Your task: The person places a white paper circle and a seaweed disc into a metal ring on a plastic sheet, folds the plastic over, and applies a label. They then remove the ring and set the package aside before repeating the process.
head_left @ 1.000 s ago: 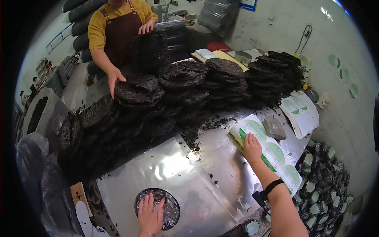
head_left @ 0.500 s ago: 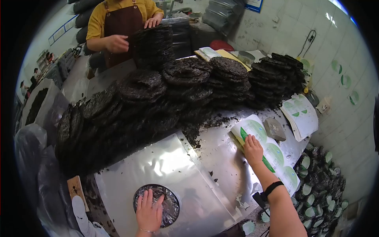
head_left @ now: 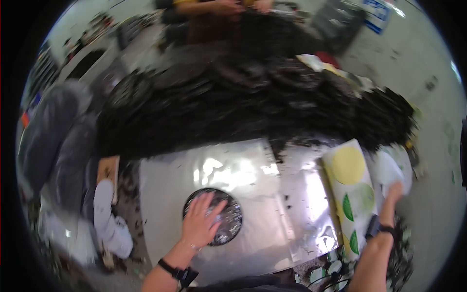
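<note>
My left hand [head_left: 200, 221] lies with spread fingers on a round, dark, film-wrapped disc [head_left: 229, 219]. The disc rests on a stack of clear plastic sheets [head_left: 170, 194] on the metal table [head_left: 304, 194]. At the right, my right hand [head_left: 393, 192] reaches to the lower edge of a white paper stack [head_left: 389, 168]; its fingers are blurred, and I cannot make out whether they grip the paper. Between the two hands lies a long pile of printed label sheets [head_left: 346, 168] with yellow and green circles.
Tall stacks of dark round sheets [head_left: 233, 107] run along the back. Grey plastic bags [head_left: 58, 131] and a wooden board [head_left: 108, 170] stand at the left. Small wrapped packs [head_left: 401, 253] are heaped at the lower right. Across the table is another person [head_left: 209, 22].
The view has turned, so the scene sits differently. My right hand has left the printed labels and moved right to the white paper stack. My left hand is still on the disc.
</note>
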Demonstrator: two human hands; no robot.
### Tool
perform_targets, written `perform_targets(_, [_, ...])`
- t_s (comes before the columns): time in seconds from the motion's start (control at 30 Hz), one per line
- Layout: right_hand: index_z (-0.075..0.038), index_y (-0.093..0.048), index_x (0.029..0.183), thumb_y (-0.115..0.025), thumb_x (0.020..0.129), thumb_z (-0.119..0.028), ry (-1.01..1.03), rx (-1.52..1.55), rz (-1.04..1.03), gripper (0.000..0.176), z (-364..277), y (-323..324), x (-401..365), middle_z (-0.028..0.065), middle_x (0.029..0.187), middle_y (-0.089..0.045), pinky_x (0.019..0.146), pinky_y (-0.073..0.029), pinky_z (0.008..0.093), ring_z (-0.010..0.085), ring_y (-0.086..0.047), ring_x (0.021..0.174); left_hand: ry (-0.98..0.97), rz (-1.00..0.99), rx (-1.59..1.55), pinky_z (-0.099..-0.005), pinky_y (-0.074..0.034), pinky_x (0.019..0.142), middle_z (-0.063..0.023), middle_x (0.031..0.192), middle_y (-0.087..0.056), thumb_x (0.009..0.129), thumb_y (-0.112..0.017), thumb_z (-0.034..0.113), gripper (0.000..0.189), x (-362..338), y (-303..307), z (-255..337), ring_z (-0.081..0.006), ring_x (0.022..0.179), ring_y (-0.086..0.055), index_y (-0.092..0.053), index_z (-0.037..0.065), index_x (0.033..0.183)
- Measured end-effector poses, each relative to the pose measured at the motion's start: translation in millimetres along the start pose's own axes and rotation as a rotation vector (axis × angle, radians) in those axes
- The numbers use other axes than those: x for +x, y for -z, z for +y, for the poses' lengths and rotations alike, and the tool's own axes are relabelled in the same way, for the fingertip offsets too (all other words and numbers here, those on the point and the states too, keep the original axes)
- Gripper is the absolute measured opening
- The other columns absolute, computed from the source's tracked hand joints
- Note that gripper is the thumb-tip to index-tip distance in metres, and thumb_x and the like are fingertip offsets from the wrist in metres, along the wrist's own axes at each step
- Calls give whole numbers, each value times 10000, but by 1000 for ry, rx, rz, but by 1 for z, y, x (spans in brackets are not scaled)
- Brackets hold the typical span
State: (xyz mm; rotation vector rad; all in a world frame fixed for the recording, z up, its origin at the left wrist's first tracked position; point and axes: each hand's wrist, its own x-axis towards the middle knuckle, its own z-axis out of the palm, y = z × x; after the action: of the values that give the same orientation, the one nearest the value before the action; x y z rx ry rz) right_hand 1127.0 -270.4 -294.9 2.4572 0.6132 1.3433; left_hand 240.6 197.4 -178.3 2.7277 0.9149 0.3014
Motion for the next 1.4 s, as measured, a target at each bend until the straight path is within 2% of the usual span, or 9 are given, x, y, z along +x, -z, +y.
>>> perform_targets(0.07, [-54, -509, 1433, -495, 1071, -416, -958, 1282, -249, 512, -11, 148, 65, 171, 1398, -577, 813, -549, 478, 309, -587, 1177, -24, -38, 19, -506, -278, 1230, -172, 1609, -393, 879, -732, 268, 632, -2, -2, -2, -331, 1474, -403, -552, 261, 1485])
perform_targets(0.1, [-127, -443, 1512, -493, 1059, -500, -981, 1303, -303, 589, -59, 253, 88, 145, 1460, -509, 805, -545, 475, 304, -538, 1236, -21, -16, 47, -498, -277, 1231, -178, 1611, -391, 905, -708, 286, 601, -5, -12, -7, -332, 1472, -408, -553, 262, 1485])
perform_targets(0.37, [-41, -403, 1569, -615, 962, -269, 823, 1672, -705, 683, -408, 654, -72, 279, 1650, -269, 1240, -275, 511, 489, -241, 1530, 34, -117, -51, -475, -265, 1238, -185, 1547, -477, 963, -602, 440, 616, -1, -27, -13, -356, 1459, -415, -523, 115, 1481])
perform_targets(0.4, [-80, -433, 1559, -695, 887, -262, 897, 1591, -740, 743, -421, 666, -86, 293, 1639, -270, 1224, -313, 509, 523, -257, 1509, 332, -129, -603, -481, -325, 1208, -167, 1506, -523, 991, -551, 428, 563, -4, -36, -10, -320, 1430, -457, -537, 113, 1457])
perform_targets(0.73, [-67, -430, 1551, -700, 889, -319, 1284, 1168, -927, 758, -451, 706, -23, 260, 1592, -380, 1201, -320, 523, 393, -349, 1503, 577, -125, -1802, -398, -372, 1186, -122, 1538, -496, 1082, -368, 366, 533, -3, -27, -12, -277, 1416, -475, -399, 97, 1541])
perform_targets(1.03, [-83, -367, 1591, -543, 1003, -367, 1158, 1211, -519, 676, -519, 692, -65, 145, 1658, -335, 1261, -230, 452, 287, -326, 1528, -263, -24, -43, -470, -388, 1158, -191, 1254, -645, 851, -724, 514, 651, -70, 11, -42, -351, 1272, -558, -647, -14, 1225])
perform_targets(1.2, [-132, -382, 1591, -575, 989, -420, 1132, 1231, -514, 695, -529, 705, -97, 187, 1633, -361, 1260, -221, 473, 308, -338, 1519, -171, -297, -158, -452, -409, 1138, -176, 1176, -685, 880, -717, 475, 576, -75, 18, -47, -358, 1218, -584, -666, -16, 1175])
perform_targets(1.33, [-275, -420, 1584, -613, 948, -501, 1131, 1309, -454, 702, -522, 709, -92, 230, 1628, -352, 1239, -239, 504, 355, -345, 1510, 12, -241, -945, -398, -430, 1108, -175, 1242, -685, 1019, -587, 317, 383, -77, -5, -70, -294, 1224, -612, -661, 16, 1244])
perform_targets(1.4, [-275, -436, 1573, -609, 948, -511, 1097, 1272, -448, 691, -521, 717, -95, 235, 1627, -348, 1237, -224, 537, 356, -346, 1509, 571, 617, -1261, -354, -423, 1107, -156, 1333, -666, 1085, -476, 271, 391, -57, -26, -55, -228, 1256, -606, -619, 21, 1350])
